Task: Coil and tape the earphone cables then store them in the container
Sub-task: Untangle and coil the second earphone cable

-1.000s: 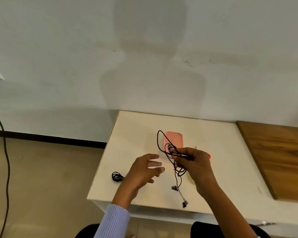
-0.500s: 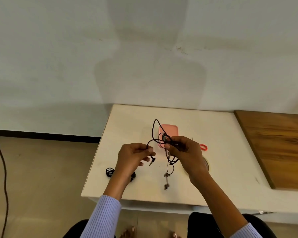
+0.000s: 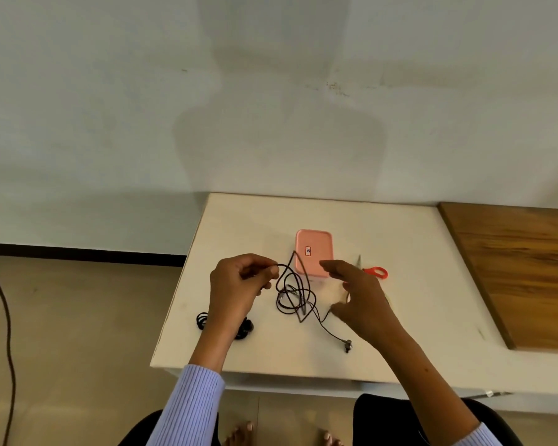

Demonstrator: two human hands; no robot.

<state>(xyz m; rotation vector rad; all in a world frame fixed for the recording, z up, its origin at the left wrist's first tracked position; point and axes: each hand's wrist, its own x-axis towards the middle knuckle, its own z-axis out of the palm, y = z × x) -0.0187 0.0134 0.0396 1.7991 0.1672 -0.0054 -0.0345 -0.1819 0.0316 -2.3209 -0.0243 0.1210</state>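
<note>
A black earphone cable point(image 3: 295, 296) hangs in loose loops above the white table point(image 3: 416, 300). My left hand point(image 3: 239, 284) pinches one end of it between thumb and fingers. My right hand point(image 3: 358, 297) hovers to the right of the loops with its fingers spread, holding nothing; a strand runs under it to an earbud point(image 3: 348, 345) lying on the table. A pink container point(image 3: 314, 252) with its lid on stands just behind the cable. A second black cable point(image 3: 203, 320), coiled, lies at the table's left, partly hidden by my left wrist.
Scissors with orange handles point(image 3: 376, 272) lie right of the pink container, partly behind my right hand. A wooden board point(image 3: 512, 268) covers the right side of the table. The table's left edge drops to the floor, where a dark cord point(image 3: 4, 317) runs.
My right hand has let go of the cable bundle and opened, moving right. My left hand now holds the cable end, and the loops hang lower and looser.
</note>
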